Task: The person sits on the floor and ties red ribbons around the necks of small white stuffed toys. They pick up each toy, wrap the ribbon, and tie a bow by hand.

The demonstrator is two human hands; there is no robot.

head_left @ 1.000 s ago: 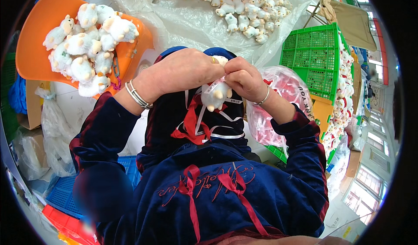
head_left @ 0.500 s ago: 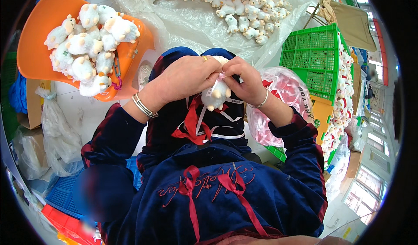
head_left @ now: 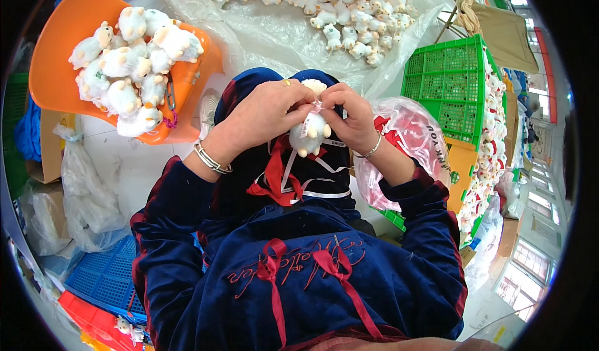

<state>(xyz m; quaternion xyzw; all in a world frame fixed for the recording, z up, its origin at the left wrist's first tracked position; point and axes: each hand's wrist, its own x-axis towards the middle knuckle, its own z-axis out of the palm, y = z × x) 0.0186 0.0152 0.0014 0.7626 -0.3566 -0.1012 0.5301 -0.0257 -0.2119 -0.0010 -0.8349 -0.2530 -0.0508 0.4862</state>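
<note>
Right grip holds plush toy near bag of pink material.

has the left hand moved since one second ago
Yes, slightly. Judged against the green crate, the left hand now sits lower in the view, nearer the person's body.

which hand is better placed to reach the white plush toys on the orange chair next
Left hand, I'd judge: the orange chair with its white plush toys stands on that side, while the right hand is farther away. Both are busy at another plush toy, though.
</note>
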